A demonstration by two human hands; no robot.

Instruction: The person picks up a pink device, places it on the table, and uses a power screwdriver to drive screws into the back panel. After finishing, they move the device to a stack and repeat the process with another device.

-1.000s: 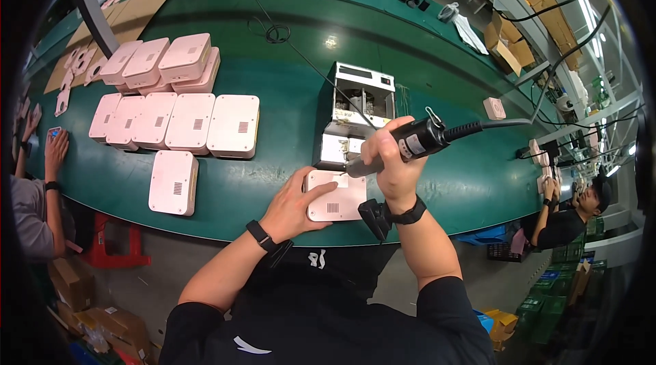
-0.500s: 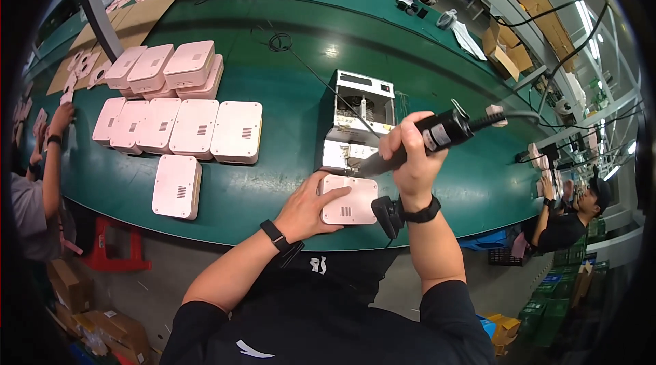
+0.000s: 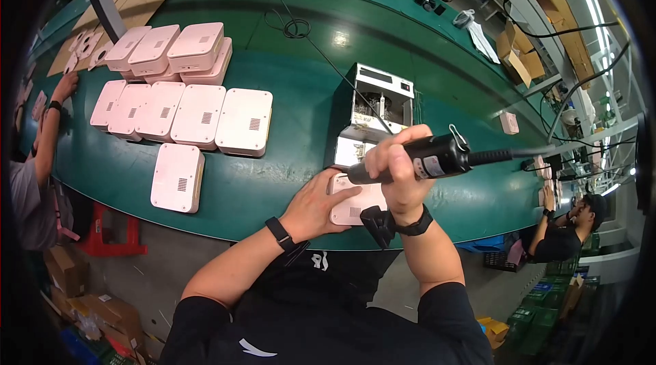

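Observation:
On the bench near me lies a pale pink plastic casing [image 3: 354, 212] with a vent grille facing up. My left hand [image 3: 313, 206] grips its left side, thumb across the top. An electric screwdriver [image 3: 437, 157], black with a cable, is wrapped in the fingers of my right hand [image 3: 404, 184]. It slants down to the left, its front end over the casing's far left corner; the bit's contact there cannot be made out. Just beyond stands a screw feeder [image 3: 383, 102], a metal box with an open front. My right hand and wrist cover the casing's right part.
Several pink casings stand in rows [image 3: 243, 122] and a stack [image 3: 197, 47] to the left, with a single one [image 3: 176, 177] nearer me. A cable [image 3: 328, 61] crosses the green bench [image 3: 294, 58] to the screwdriver area. Co-workers' hands are at left, right and far side.
My right hand has brought the screwdriver down and left, from beside the screw feeder's front to the casing's far left corner. My left hand keeps its hold; the view has shifted slightly.

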